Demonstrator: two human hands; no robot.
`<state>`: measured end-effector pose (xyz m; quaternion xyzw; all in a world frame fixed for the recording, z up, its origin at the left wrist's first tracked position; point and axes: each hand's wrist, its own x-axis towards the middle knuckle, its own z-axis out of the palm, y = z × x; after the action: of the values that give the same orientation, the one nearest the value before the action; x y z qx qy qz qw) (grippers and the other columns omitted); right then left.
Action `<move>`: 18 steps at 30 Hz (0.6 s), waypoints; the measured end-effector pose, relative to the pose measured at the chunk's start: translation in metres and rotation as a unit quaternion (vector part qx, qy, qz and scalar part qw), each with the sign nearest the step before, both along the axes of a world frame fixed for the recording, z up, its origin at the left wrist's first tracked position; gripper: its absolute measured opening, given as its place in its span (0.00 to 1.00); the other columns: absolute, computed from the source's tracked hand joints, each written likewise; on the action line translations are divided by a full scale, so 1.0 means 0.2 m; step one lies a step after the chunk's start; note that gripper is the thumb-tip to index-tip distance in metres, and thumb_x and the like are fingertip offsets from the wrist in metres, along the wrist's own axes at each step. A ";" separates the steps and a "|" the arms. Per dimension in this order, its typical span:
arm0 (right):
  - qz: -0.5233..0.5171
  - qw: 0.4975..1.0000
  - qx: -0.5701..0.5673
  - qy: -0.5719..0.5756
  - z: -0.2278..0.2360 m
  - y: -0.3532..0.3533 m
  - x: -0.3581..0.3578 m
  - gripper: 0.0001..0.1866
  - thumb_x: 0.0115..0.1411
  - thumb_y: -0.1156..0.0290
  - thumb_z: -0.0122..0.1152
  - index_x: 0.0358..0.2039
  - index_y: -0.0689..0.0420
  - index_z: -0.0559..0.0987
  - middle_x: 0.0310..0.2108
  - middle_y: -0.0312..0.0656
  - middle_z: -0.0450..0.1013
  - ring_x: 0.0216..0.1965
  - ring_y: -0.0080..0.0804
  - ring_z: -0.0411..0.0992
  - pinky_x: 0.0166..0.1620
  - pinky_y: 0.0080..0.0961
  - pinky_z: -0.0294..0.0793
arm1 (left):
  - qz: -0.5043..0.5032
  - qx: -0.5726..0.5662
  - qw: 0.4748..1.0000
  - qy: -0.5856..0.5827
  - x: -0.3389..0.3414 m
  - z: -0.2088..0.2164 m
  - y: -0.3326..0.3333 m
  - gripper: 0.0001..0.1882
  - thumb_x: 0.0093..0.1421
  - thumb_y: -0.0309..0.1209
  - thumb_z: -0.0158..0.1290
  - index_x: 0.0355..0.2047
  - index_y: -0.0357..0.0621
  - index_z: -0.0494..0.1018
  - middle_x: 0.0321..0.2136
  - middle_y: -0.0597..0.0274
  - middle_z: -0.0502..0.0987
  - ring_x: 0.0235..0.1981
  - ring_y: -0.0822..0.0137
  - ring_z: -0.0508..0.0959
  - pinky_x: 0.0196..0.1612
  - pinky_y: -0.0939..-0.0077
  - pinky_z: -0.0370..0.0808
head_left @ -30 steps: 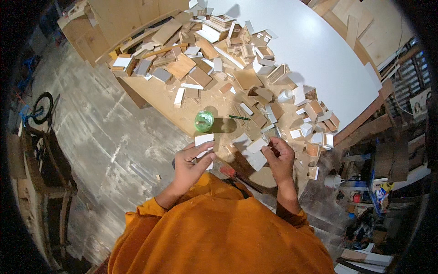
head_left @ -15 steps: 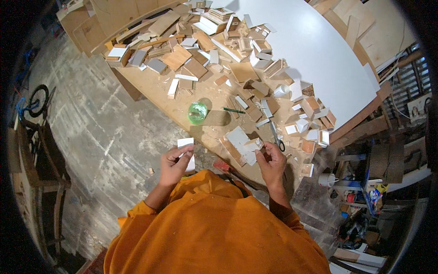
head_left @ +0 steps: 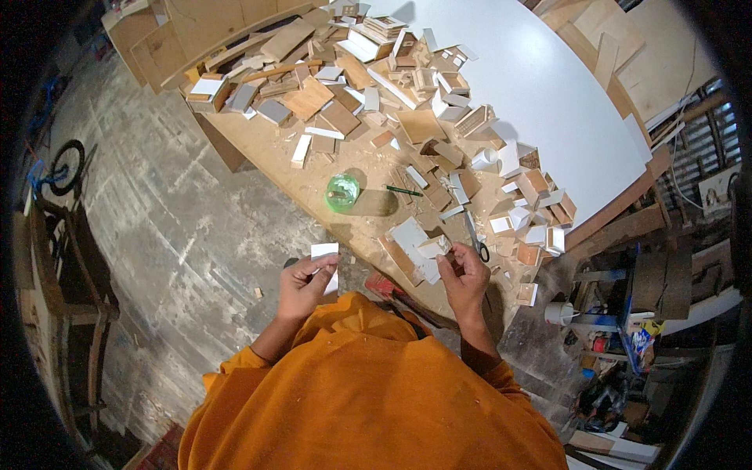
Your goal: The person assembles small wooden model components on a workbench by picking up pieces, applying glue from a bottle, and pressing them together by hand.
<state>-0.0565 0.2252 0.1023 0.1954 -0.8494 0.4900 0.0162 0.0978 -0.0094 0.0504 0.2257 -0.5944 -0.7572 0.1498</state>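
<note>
My left hand [head_left: 304,283] is closed in a pinch on a small white rectangular piece [head_left: 325,251], held upright just off the table's near edge. My right hand [head_left: 466,276] has thumb and fingers pinched on a small pale piece [head_left: 433,247], white and tan; its exact shape is too small to tell. Beneath that piece lie a flat white sheet [head_left: 408,233] and a thin wooden strip [head_left: 396,259]. Scissors [head_left: 474,233] with dark handles lie right beside my right hand. A translucent green tub [head_left: 342,193] stands farther off, with a dark green pen [head_left: 404,190] to its right.
Wood and white-faced offcuts [head_left: 308,98] pile across the far side of the wooden table [head_left: 270,153]. Small box-like pieces [head_left: 533,188] and a white cup [head_left: 484,159] sit at the right, by a large white panel [head_left: 576,117]. A cluttered shelf [head_left: 619,313] stands at the far right.
The whole view has shifted slightly. My left hand, still pinching the white piece, sits a little farther right and lower. The right hand keeps its grip almost in place.
</note>
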 end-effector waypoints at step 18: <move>0.006 1.000 0.011 0.009 -0.06 0.01 -0.03 0.16 0.50 0.71 0.68 0.39 0.63 0.76 0.25 0.40 0.75 0.23 0.20 0.70 0.27 0.18 0.70 | -0.028 -0.016 0.999 0.003 -0.01 0.00 -0.01 0.09 0.61 0.26 0.53 0.40 0.40 0.79 0.29 0.72 0.76 0.25 0.82 0.70 0.27 0.87 0.65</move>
<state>-0.0626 0.2279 0.0896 0.2049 -0.8532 0.4793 0.0187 0.0950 -0.0116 0.0507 0.2049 -0.6117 -0.7523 0.1339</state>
